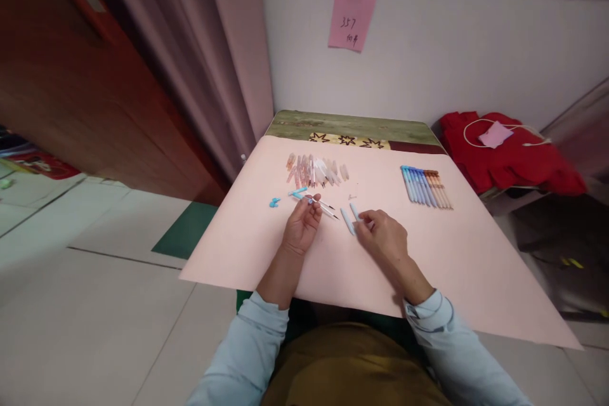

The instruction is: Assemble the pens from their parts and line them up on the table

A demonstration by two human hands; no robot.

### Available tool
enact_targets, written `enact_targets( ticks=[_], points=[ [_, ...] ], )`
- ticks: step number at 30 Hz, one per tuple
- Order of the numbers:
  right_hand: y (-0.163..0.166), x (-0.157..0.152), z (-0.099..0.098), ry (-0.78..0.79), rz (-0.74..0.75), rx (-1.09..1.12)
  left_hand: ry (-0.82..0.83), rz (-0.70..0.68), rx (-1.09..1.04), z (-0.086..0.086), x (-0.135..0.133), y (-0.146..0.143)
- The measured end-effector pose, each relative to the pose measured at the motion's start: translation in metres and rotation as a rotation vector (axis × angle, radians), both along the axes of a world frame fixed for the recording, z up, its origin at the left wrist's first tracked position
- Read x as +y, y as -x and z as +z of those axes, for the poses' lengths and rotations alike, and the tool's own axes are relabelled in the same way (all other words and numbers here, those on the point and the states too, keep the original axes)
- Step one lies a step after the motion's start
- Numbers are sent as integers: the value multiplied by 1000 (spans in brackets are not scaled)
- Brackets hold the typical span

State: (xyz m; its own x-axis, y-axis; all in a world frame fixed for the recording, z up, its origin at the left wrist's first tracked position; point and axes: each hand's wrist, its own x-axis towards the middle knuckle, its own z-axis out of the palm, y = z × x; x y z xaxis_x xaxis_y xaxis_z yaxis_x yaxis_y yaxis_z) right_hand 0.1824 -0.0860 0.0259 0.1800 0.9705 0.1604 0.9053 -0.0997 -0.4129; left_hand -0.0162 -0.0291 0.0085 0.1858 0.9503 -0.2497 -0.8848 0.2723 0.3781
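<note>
My left hand [302,227] is raised over the paper, palm turned up and fingers curled, with a small blue pen part [311,201] pinched at the fingertips. My right hand [384,236] is closed, its thumb and fingers at the lower end of a pale blue pen barrel [354,210]. Beside that lies a second pale blue barrel [347,221]. White pen refills [328,210] with dark tips lie just past my left hand. Near them are bright blue pieces [298,191] and a small cluster of blue parts [275,202].
Behind my hands lies a pile of pinkish and clear pen parts [311,171]. A neat row of blue, purple and brown pens [425,188] is at the right. Pink paper [476,266] covers the table. Red cloth [514,158] sits beyond its right edge.
</note>
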Motion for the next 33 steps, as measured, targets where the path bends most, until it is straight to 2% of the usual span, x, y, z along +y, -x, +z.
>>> enact_targets(
  ticks=[8, 12, 16, 18, 20, 33],
  points=[
    [3, 4, -4, 26, -85, -78, -1, 2, 5, 0, 0, 0],
    [2, 5, -7, -66, -93, 4, -7, 20, -15, 1, 1, 0],
    [4, -4, -7, -229, 106, 101, 13, 45, -40, 4, 1, 1],
    [6, -9, -6, -277, 219, 92, 14, 56, -51, 4, 1, 1],
    [7, -14, -6, -301, 271, 67, 14, 68, -54, 4, 2, 2],
    [10, -13, -8, -319, 248, 33, 4, 55, -43, 5, 0, 1]
  ],
)
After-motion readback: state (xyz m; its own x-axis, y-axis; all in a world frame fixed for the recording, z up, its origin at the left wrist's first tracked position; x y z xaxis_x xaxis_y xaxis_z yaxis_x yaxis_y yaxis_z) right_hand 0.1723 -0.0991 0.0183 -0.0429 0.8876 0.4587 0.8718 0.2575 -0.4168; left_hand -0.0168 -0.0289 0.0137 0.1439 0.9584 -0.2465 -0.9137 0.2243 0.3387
